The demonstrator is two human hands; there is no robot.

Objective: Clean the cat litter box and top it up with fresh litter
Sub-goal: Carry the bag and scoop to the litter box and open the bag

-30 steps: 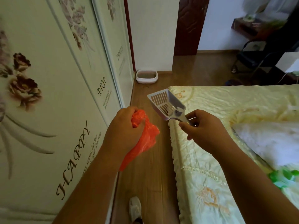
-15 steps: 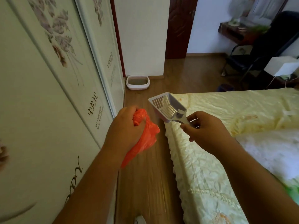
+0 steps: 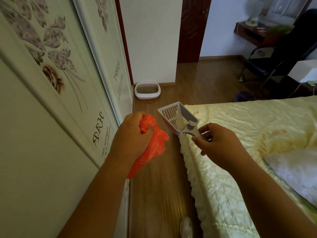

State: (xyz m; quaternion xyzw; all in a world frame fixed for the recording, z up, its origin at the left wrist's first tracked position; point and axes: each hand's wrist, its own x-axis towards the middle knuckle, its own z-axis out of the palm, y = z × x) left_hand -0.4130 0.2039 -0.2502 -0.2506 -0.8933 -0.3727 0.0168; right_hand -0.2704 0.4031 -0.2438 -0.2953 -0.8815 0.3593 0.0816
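Head view: litter box (image 3: 147, 90) holding litter (image 3: 147, 89)

Left hand (image 3: 132, 136) grips orange bag (image 3: 151, 148); right hand (image 3: 219, 143) holds scoop (image 3: 178, 117).

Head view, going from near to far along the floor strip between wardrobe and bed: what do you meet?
White shoe → left hand gripping the orange bag → litter scoop in the right hand → litter box against the wall.
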